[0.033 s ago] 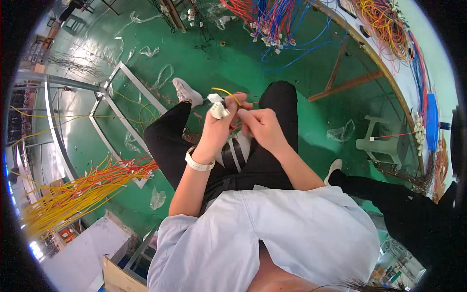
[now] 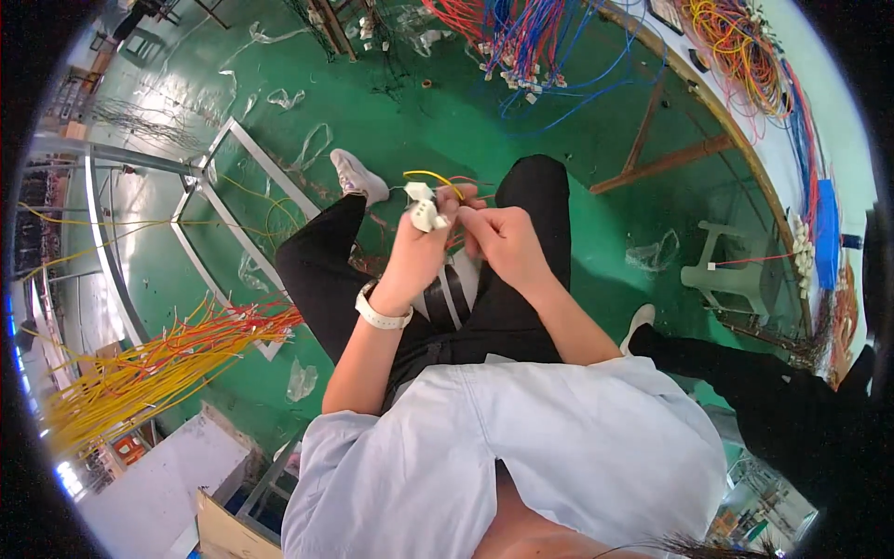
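Note:
My left hand (image 2: 421,244), with a white watch at the wrist, is closed around white plastic wire connectors (image 2: 428,217) held above my lap. One connector block stands out past the thumb, and a second lies just beyond it. A yellow wire (image 2: 432,174) curves out over the fingers, with a thin red wire beside it. My right hand (image 2: 507,244) is closed in a pinch, its fingertips meeting those of my left hand. Whatever lies between the right fingertips is hidden.
Bundled yellow and red wires (image 2: 186,359) hang at the left beside a metal frame (image 2: 251,154). Red and blue wires (image 2: 521,47) hang at the far side. A curved table edge (image 2: 745,140) runs down the right, near a pale plastic stool (image 2: 731,275). Another person's leg (image 2: 736,382) is at right.
The white connectors in my left hand have turned and shifted slightly right. The yellow wire's free end has dipped a little. My right hand has hardly moved.

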Motion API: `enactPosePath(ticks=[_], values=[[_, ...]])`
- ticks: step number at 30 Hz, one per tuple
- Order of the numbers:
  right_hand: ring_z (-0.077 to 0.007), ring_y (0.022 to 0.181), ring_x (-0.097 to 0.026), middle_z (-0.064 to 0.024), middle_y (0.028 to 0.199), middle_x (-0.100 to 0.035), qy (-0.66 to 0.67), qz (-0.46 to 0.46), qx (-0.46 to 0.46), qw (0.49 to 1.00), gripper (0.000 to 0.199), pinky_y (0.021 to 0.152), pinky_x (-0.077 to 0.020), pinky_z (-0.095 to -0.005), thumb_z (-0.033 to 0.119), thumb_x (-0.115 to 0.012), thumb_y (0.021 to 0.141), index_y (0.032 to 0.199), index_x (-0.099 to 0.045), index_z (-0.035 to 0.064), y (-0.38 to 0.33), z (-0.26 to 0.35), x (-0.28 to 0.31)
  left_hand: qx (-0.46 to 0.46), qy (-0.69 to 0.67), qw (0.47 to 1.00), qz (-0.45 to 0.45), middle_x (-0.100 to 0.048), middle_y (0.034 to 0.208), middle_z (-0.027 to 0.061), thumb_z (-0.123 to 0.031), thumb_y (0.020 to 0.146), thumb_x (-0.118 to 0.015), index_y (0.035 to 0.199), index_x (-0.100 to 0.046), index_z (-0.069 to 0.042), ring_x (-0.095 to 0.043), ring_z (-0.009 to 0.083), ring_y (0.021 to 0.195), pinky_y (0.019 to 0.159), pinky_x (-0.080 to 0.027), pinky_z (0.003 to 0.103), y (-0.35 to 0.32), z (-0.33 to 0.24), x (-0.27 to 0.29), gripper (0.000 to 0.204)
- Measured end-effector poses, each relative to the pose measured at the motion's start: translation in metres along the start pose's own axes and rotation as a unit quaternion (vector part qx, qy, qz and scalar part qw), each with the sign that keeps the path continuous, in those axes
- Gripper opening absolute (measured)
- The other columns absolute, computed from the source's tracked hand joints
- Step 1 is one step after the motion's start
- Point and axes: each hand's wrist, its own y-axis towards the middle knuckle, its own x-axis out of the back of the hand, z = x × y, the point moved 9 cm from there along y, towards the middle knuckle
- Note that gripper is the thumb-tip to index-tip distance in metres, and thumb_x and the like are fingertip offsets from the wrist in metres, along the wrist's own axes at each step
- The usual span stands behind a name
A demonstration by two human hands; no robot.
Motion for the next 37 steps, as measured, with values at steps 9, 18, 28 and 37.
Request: enactPosePath(ticks=[9,18,28,37], values=[[-0.0262,0.060,-0.060,-0.0091,0.066,-0.058,-0.377,-0.074,0.320,0.866,0.018,0.051,-0.0479,-0.0364,0.017,-0.064,0.080,0.068,-0.059,0.0046,-0.026,0.054,-0.012,0.030,-0.231,0.972,-0.031,-0.057,0.088,0.0110,-0.004,0.095,-0.041,0.083,-0.050,0.000,-0.061,0.0252,0.090,0.090,-0.049,0.040,0.005,0.007,0.003,0.015],[-0.0248,0.066,-0.061,-0.0106,0.069,-0.058,-0.225,0.046,0.240,0.943,0.024,0.059,-0.0480,-0.0340,0.021,-0.059,0.087,0.073,-0.059,0.0024,-0.012,0.022,-0.011,0.117,-0.317,0.941,-0.013,-0.037,0.070,-0.0032,-0.018,0.098,-0.044,0.086,-0.049,-0.006,-0.034,0.0093,0.062,0.056,-0.030,0.024,0.008,0.009,0.000,0.017],[-0.0046,0.078,-0.055,-0.0003,0.082,-0.062,0.232,0.223,-0.001,0.947,0.022,0.062,-0.0412,-0.0212,0.021,-0.059,0.091,0.097,-0.065,0.0006,0.033,-0.011,-0.010,0.207,-0.169,0.963,0.046,-0.036,0.061,-0.0075,-0.017,0.096,-0.048,0.084,-0.054,-0.002,-0.031,0.0030,0.052,0.047,-0.023,0.019,-0.013,0.031,-0.008,0.019],[-0.0248,0.068,-0.063,-0.0125,0.070,-0.066,-0.280,0.245,0.063,0.926,0.024,0.063,-0.0454,-0.0405,0.024,-0.062,0.083,0.080,-0.068,0.0013,0.034,-0.001,-0.017,0.272,-0.060,0.960,0.024,-0.041,0.058,-0.0087,-0.017,0.091,-0.060,0.088,-0.062,0.002,-0.030,0.0017,0.048,0.044,-0.021,0.019,-0.034,0.070,0.012,0.020]])
